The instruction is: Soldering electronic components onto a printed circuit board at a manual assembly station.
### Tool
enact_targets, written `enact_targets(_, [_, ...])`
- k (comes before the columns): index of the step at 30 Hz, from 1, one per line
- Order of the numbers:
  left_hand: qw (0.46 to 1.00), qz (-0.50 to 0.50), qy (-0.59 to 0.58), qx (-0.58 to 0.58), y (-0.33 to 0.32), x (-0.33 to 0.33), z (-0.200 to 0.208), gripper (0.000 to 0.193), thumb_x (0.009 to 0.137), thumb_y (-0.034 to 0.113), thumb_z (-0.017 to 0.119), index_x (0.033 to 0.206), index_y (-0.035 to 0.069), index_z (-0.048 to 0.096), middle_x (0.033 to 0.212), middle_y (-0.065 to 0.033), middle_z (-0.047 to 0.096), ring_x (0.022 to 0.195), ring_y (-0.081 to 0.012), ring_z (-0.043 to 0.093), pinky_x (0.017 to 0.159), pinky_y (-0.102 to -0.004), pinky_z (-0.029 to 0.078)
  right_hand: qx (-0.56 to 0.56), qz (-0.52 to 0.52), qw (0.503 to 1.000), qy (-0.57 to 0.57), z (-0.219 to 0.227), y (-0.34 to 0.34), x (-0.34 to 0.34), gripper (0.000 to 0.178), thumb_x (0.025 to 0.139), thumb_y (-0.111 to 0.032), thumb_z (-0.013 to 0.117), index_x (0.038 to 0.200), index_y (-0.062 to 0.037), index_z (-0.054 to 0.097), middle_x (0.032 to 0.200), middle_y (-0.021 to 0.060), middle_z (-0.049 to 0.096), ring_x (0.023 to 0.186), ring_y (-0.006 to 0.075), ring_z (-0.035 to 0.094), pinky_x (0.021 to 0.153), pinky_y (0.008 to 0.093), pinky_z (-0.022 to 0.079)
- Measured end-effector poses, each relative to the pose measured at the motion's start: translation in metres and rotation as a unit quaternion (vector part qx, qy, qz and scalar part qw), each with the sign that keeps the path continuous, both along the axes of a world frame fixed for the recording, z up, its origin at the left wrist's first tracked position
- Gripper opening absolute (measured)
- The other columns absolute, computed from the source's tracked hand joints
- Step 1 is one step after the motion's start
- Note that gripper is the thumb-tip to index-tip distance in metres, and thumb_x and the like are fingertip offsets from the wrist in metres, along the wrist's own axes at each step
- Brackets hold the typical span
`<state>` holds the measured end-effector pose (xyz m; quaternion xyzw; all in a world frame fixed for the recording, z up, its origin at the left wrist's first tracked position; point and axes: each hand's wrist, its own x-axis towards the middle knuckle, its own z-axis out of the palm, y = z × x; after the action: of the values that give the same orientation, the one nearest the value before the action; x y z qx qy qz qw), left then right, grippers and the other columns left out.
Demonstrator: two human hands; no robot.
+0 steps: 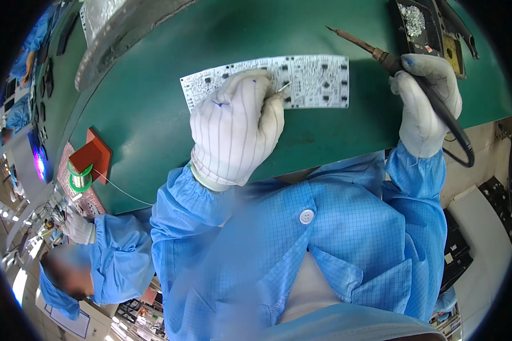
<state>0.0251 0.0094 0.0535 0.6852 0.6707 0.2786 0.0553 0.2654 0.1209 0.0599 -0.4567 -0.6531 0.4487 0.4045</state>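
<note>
A long white printed circuit board (320,82) with dark chips lies on the green work mat. My left hand (233,128), in a white striped glove, rests over the board's left half. Its thumb and fingers are pinched on a thin silvery solder wire (284,87), whose short end sticks out toward the board's middle. Off the board at the right, my right hand (429,105), also gloved, is closed around the handle of a soldering iron (388,60). The iron's tip points up and left, apart from the board.
A solder spool (80,177) sits on a reddish-brown stand (98,153) at left, its wire trailing toward my left sleeve. At the top right is a black tray (416,25) holding silvery scraps, beside a yellow sponge (452,51). Another person (116,250) works at lower left.
</note>
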Motion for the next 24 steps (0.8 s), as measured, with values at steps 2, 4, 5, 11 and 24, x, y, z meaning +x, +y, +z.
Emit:
enact_targets(2, [1.000, 0.007, 0.024, -0.010, -0.004, -0.002, 0.001, 0.016, 0.079, 0.013, 0.070, 0.091, 0.007, 0.061, 0.081, -0.0088, 0.065, 0.067, -0.0273, 0.064, 0.059, -0.0353, 0.052, 0.052, 0.039, 0.997, 0.038, -0.009, 0.008, 0.006, 0.018, 0.082, -0.004, 0.069, 0.100, -0.0013, 0.065, 0.087, 0.0076, 0.068, 0.075, 0.0115, 0.064, 0.069, 0.0246, 0.051])
enact_targets(4, [1.000, 0.006, 0.014, 0.005, -0.005, 0.001, -0.002, 0.017, 0.076, 0.013, 0.070, 0.089, 0.009, 0.060, 0.081, -0.0069, 0.063, 0.064, -0.0253, 0.062, 0.057, -0.0349, 0.051, 0.040, 0.084, 0.993, 0.074, -0.016, 0.016, 0.015, 0.021, 0.080, -0.004, 0.070, 0.100, -0.0019, 0.066, 0.091, 0.0078, 0.069, 0.079, 0.0137, 0.065, 0.072, 0.0247, 0.052])
enact_targets(5, [1.000, 0.003, 0.015, 0.006, -0.005, 0.002, -0.004, 0.017, 0.076, 0.013, 0.070, 0.089, 0.009, 0.060, 0.081, -0.0069, 0.063, 0.064, -0.0253, 0.062, 0.057, -0.0349, 0.051, 0.106, 0.092, 0.990, 0.011, -0.020, 0.019, 0.017, 0.021, 0.078, -0.005, 0.071, 0.099, -0.0021, 0.066, 0.092, 0.0080, 0.069, 0.079, 0.0151, 0.065, 0.073, 0.0251, 0.052])
enact_targets(11, [0.992, -0.035, 0.079, 0.097, -0.002, 0.010, -0.018, 0.019, 0.072, 0.014, 0.071, 0.086, 0.014, 0.059, 0.090, -0.0014, 0.059, 0.069, -0.0187, 0.059, 0.059, -0.0315, 0.048, 0.029, 0.179, 0.979, 0.089, -0.026, 0.029, 0.021, 0.020, 0.073, -0.007, 0.071, 0.091, -0.0028, 0.064, 0.089, 0.0077, 0.066, 0.077, 0.0175, 0.064, 0.071, 0.0277, 0.051])
enact_targets(24, [0.992, -0.036, 0.099, 0.075, 0.000, 0.006, -0.028, 0.019, 0.075, 0.020, 0.072, 0.089, 0.014, 0.060, 0.090, -0.0027, 0.056, 0.072, -0.0192, 0.060, 0.062, -0.0316, 0.051, -0.010, 0.190, 0.978, 0.085, -0.024, 0.022, 0.007, 0.021, 0.067, -0.009, 0.063, 0.084, -0.0025, 0.053, 0.080, 0.0069, 0.048, 0.074, 0.0185, 0.043, 0.066, 0.0314, 0.035])
